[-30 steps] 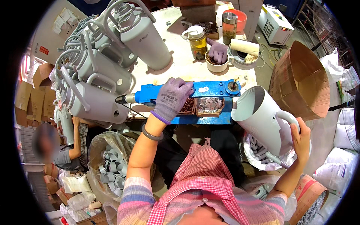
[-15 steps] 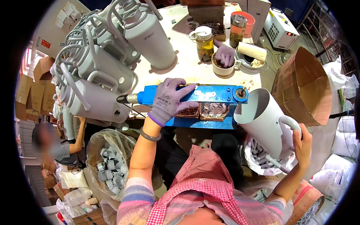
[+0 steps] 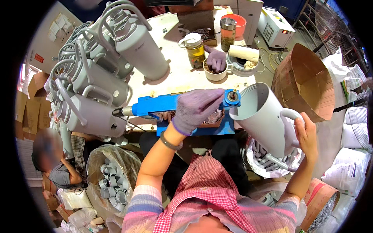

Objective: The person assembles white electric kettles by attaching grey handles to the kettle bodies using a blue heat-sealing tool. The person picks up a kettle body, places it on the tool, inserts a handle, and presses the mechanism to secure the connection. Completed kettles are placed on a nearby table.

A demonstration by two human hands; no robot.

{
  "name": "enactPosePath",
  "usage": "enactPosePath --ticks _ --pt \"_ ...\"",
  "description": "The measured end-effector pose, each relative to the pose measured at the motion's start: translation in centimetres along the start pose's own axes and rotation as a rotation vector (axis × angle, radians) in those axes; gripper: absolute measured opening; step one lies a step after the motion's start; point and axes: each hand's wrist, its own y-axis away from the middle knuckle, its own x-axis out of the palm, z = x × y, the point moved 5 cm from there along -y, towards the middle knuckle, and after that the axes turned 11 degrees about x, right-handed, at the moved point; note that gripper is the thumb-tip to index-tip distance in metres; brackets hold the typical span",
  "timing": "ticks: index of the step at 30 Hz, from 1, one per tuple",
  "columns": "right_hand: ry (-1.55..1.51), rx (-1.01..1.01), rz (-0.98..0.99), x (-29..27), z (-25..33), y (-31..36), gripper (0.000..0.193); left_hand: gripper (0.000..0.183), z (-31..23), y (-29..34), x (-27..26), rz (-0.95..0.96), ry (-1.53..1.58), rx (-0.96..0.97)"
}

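Observation:
In a grey-purple glove, my left hand point(image 3: 194, 110) lies across a blue bar-shaped tool point(image 3: 155, 105), fingers stretched out together toward its right end. I see nothing held in it. Bare and curled, my right hand point(image 3: 307, 134) grips the handle of a large grey jug point(image 3: 264, 120). The jug is tilted, its open mouth facing the round fitting at the tool's right end. Under the bar, a tray of small parts point(image 3: 213, 118) is partly hidden by my left hand. A second purple glove point(image 3: 216, 60) rests on a white cup point(image 3: 215, 76) of small brown pieces.
Several grey lidded jugs point(image 3: 103, 79) stand and lie on the table's left. Yellow and brown drink bottles point(image 3: 194, 52) stand behind the cup. A clear bag point(image 3: 112, 182) of grey parts, an open carton point(image 3: 305, 83) and a bag of handles point(image 3: 268, 159) surround me. Another person point(image 3: 64, 171) sits at left.
My left hand has slid right along the blue bar, its spread fingers now together. My right hand keeps the jug at the bar's end. The whole view has shifted slightly.

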Motion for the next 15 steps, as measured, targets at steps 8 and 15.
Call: enactPosePath --ticks 8,15 --pt "0.118 -0.092 -0.020 -1.4 0.4 0.2 0.027 0.022 0.3 -1.2 4.3 0.055 -0.136 0.195" --pt "0.121 -0.135 0.032 -1.1 2.9 -0.6 0.032 0.022 0.1 -1.9 3.7 0.067 0.033 0.137"
